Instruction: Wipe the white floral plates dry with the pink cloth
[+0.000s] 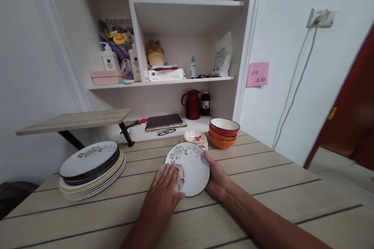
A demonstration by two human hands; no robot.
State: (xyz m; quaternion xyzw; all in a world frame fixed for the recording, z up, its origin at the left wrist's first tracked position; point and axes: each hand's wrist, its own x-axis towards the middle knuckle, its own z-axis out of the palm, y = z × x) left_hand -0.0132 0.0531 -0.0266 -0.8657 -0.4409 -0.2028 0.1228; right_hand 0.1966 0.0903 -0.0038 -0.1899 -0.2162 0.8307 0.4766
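The round white ceramic plate with a dark rim and grey-brown floral print (pixel 195 169) is sitting between both hands above the pale wood-slat bench (pixel 87 218); whether its underside is touching the slats, I cannot tell. Being round, it is offering no long axis. The right hand (pixel 217 179) is gripping its right edge, thumb lying along the rim, the other fingers mostly hiding beneath. The left hand (pixel 165 186) is pressing a crumpled pale pink cloth (pixel 180 181) onto the plate's near-left part, its fingers stretching forward; whether they are also pinching the folds is not showing. The left hand is lying nearer the tall stack of white, dark-rimmed and cream plates (pixel 90 159), which is standing well apart to the left.
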